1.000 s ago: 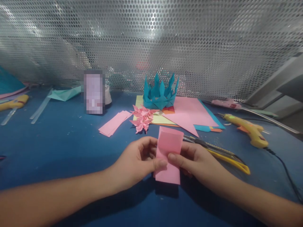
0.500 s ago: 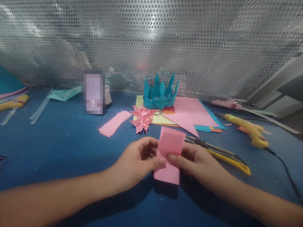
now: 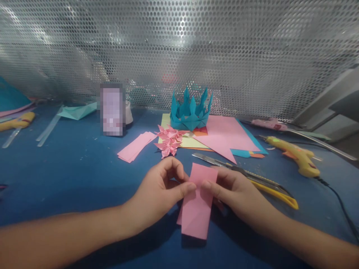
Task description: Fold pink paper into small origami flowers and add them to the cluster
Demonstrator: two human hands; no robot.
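Between my two hands a folded strip of pink paper is held up over the blue table. My left hand pinches its left edge, thumb in front and fingers curled behind. On the right edge, my right hand presses with its thumb, its other fingers behind the paper. A second pink layer shows at the lower left of the strip. Beyond my hands lie several folded pink paper pieces with points and a stack of pink paper strips.
A utility knife with its blade out lies by my right hand, near a yellow glue gun. A blue paper crown stands on coloured sheets. A blurred phone-like object stands before the perforated metal wall.
The pink strip has shifted lower in my hands, and a second layer now spreads out at its lower left. The knife's blade has come into view behind it.
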